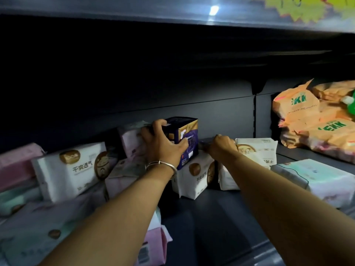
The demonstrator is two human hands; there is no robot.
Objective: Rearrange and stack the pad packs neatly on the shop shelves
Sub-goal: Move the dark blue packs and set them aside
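A dark blue pad pack [182,141], boxy and glossy with gold corners, is gripped by the left hand [163,144] and is set tilted on a white soft-wrapped pack [194,177]. Just right of the blue pack, the right hand [221,146] is clenched on the top edge of another white pack [255,152]. Left of it, a third white pack [69,169] with gold emblems is seen. Far right of it, crinkled orange bags [317,120] are piled. A silver bangle [163,166] is worn on the left wrist.
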